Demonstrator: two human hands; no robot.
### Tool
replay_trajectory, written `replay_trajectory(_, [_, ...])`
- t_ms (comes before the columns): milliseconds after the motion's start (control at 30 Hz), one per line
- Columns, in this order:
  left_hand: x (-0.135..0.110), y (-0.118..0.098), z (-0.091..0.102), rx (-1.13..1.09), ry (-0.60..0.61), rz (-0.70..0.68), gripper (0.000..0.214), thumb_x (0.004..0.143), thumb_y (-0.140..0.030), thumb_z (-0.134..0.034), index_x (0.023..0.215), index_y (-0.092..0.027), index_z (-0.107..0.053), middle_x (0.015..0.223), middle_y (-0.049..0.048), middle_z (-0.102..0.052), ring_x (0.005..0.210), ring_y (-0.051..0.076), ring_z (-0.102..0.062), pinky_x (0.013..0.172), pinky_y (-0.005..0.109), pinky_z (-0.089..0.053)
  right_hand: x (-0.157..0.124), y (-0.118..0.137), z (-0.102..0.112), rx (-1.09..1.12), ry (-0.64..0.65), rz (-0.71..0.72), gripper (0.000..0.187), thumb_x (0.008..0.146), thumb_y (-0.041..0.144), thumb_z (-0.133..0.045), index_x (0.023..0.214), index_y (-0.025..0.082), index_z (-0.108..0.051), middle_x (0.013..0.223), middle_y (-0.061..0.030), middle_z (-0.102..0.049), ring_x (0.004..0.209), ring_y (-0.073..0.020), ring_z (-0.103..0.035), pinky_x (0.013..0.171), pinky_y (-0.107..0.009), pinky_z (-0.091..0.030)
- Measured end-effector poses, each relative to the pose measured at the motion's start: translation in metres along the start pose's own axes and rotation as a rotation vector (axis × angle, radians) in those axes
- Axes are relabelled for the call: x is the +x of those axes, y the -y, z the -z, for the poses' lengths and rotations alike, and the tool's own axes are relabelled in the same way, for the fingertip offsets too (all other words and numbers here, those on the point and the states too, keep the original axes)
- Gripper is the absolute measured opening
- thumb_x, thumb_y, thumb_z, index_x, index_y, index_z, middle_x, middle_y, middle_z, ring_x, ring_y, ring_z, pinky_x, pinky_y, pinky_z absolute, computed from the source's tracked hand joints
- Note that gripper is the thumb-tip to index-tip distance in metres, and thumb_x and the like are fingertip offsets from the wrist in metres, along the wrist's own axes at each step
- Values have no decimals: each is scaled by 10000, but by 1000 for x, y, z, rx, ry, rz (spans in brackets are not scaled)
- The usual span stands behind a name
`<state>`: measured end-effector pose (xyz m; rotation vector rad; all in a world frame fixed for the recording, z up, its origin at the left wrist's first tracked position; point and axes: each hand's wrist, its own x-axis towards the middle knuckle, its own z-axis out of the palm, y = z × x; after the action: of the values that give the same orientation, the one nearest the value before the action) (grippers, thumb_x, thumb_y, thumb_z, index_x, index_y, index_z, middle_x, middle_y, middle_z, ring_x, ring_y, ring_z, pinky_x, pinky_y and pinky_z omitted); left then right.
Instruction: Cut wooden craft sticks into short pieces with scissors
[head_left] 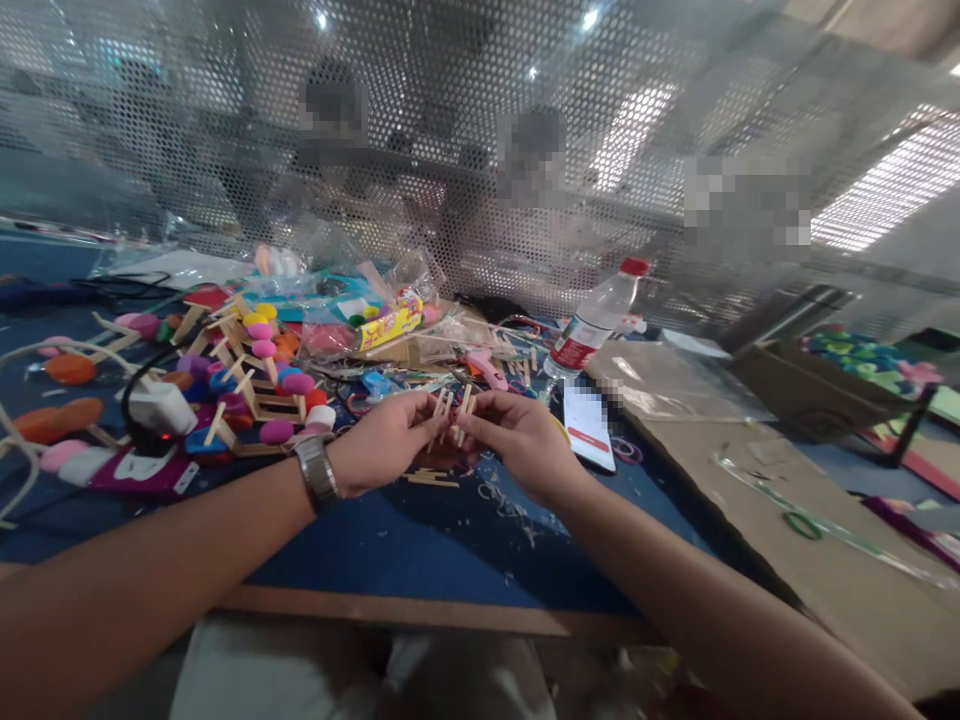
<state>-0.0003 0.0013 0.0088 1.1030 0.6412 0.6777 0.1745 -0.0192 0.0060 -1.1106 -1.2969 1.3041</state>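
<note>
My left hand (392,438), with a metal watch (318,472) on its wrist, is closed on small wooden sticks (442,408). Close beside it, my right hand (525,440) pinches more wooden sticks (466,404), held upright like the others. The fingertips nearly meet, and whether the two sets of sticks are joined I cannot tell. Beneath the hands, several loose wooden sticks (433,478) lie on the blue tabletop (420,555).
Left stand stick-built pieces with coloured foam discs (277,385), a white plug (161,408) and a purple power strip (142,472). Ahead lies a pink glue gun (487,368). On the right are a water bottle (589,325), a phone (587,425) and cardboard (697,520). A perforated screen (450,130) rises behind.
</note>
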Motion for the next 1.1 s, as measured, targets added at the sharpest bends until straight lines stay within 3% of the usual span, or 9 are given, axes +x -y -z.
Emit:
replay_trajectory(367, [-1, 2, -2, 42, 16, 23, 118, 875, -255, -666, 885, -146, -622, 837, 49, -725, 806, 166, -704, 828, 316, -560, -3, 1, 0, -29, 14, -34, 312, 630, 398, -845, 693, 162, -652, 533, 24, -637, 458, -100, -586, 469, -229, -522])
replay_trajectory(567, [-2, 4, -2, 30, 32, 74, 114, 845, -239, -705, 905, -150, -667, 877, 57, -736, 833, 162, -707, 837, 311, -557, -3, -3, 2, -152, -7, -76, 366, 633, 462, -828, 742, 173, -631, 489, 55, -575, 377, -79, -488, 350, -196, -402])
replay_trajectory(733, [-1, 6, 0, -4, 52, 91, 214, 793, -290, -771, 935, -146, -702, 887, 59, -730, 820, 157, -702, 832, 315, -563, -2, -6, 3, -178, 3, -46, 384, 658, 480, -807, 804, 179, -619, 574, 38, -606, 430, -85, -514, 357, -191, -380])
replay_trajectory(1000, [-4, 0, -1, -35, 36, 144, 310, 753, -319, -814, 963, -125, -696, 929, 74, -716, 849, 156, -695, 805, 292, -577, -4, -5, 3, -125, 0, 104, 566, 699, 350, -798, 1202, 208, -581, 848, -19, -673, 618, -142, -648, 530, -270, -536])
replay_trajectory(1100, [-5, -2, -2, -45, 37, 147, 316, 741, -328, -824, 941, -120, -695, 922, 72, -711, 848, 152, -688, 823, 302, -578, -5, -8, 4, -175, 32, 137, 492, 755, 354, -752, 1198, 191, -613, 862, -43, -698, 660, -163, -670, 596, -307, -569])
